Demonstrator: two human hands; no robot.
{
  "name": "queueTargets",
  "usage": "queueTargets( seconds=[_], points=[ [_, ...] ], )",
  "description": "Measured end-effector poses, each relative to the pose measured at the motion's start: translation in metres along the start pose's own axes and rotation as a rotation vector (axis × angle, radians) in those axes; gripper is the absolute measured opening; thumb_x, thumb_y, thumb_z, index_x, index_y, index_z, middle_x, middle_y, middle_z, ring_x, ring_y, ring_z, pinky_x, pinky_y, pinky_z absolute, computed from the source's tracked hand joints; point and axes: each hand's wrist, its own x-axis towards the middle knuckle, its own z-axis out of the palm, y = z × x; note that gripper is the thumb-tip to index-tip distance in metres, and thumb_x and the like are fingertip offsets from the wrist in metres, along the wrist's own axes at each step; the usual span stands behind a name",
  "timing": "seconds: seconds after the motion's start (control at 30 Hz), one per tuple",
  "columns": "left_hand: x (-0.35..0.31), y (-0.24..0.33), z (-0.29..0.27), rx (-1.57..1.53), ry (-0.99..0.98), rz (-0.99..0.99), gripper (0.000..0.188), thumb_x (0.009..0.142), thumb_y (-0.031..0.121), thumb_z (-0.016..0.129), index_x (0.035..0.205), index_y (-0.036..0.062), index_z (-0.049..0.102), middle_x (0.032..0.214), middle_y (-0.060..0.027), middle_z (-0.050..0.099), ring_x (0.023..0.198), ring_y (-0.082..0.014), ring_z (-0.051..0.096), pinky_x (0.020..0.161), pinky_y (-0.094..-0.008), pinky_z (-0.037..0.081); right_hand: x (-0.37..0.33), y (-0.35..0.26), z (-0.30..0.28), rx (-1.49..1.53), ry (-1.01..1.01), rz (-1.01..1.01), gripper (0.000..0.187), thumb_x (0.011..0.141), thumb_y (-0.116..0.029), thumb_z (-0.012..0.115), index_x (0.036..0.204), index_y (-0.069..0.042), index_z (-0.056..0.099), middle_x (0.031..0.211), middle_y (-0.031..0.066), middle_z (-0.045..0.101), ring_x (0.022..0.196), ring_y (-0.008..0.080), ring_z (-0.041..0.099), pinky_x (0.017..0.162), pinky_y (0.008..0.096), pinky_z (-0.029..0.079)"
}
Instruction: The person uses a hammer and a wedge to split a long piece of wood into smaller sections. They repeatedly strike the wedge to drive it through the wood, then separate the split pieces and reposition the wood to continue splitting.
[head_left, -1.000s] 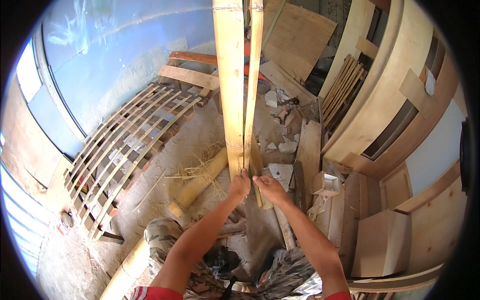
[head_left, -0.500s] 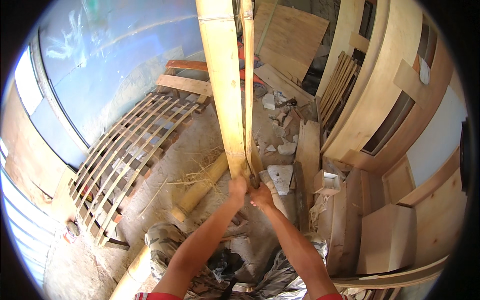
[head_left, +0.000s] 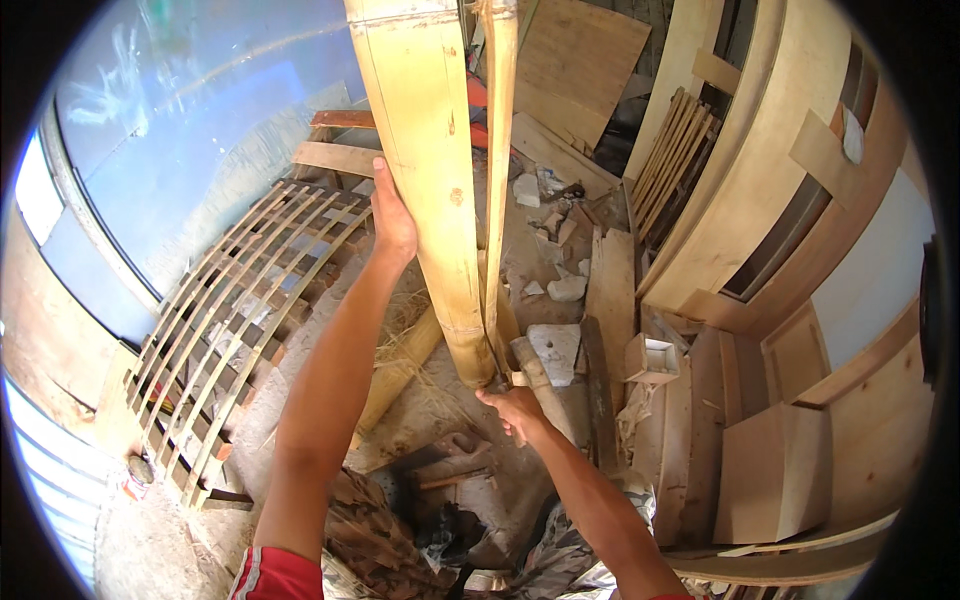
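One hand (head_left: pixel 393 222) on bamboo (head_left: pixel 432 180) edge, strip (head_left: pixel 497 150) parted above.

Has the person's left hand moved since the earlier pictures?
Yes, the left hand has moved up and leftward in view, from the lower end of the bamboo to its left edge, now seen by the upper right corner of the slatted rack.

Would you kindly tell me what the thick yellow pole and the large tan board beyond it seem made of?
The pole looks like bamboo, smooth and faintly glossy, judging by its ringed joints. The board is perhaps plywood, matte and apparently unpainted: its face is flat, broad and tan.
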Motion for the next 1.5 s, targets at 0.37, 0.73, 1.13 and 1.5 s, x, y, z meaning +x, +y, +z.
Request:
queueTargets(
  seconds=[0.37,0.73,1.13,1.5],
  points=[
    [0.047,-0.03,0.01,-0.202,-0.177,-0.179,0.065,0.103,0.057,0.026,0.133,0.005,0.05,0.116,-0.0101,0.062,0.103,-0.0205,0.062,0.089,-0.0358,0.052,0.032,0.03,0.019,0.534,-0.233,-0.007,0.022,0.087,-0.009,0.067,0.073,-0.009,0.051,0.058,-0.0017,0.042,0.047,0.0126,0.042,0.043,0.0314,0.038],
    [0.065,-0.034,0.007,-0.287,-0.299,-0.26,0.074,0.097,0.064,0.031,0.129,0.0005,0.054,0.115,-0.0133,0.063,0.099,-0.0227,0.062,0.084,-0.0361,0.053,0.045,0.038,0.048,0.821,-0.42,-0.035,0.021,0.082,-0.004,0.067,0.076,-0.012,0.049,0.06,-0.0005,0.044,0.048,0.0148,0.045,0.048,0.0327,0.041],
    [0.058,-0.023,0.003,0.053,0.097,-0.045,0.075,0.102,0.059,0.029,0.122,-0.0073,0.057,0.115,-0.0179,0.063,0.107,-0.0228,0.059,0.094,-0.0362,0.047,0.089,0.02,-0.029,-0.256,0.238,-0.349,0.021,0.087,-0.019,0.069,0.08,-0.003,0.058,0.072,0.0113,0.062,0.058,0.0181,0.058,0.055,0.0366,0.049],
    [0.013,0.0,-0.007,0.113,0.107,-0.1,0.07,0.103,0.058,0.025,0.122,-0.0009,0.058,0.112,-0.0131,0.064,0.099,-0.0192,0.062,0.09,-0.0352,0.05,0.059,0.009,-0.022,-0.284,0.085,-0.112,0.051,0.081,-0.036,0.081,0.055,-0.004,0.051,0.052,0.0108,0.054,0.045,0.021,0.055,0.047,0.0398,0.048]
  ],
)
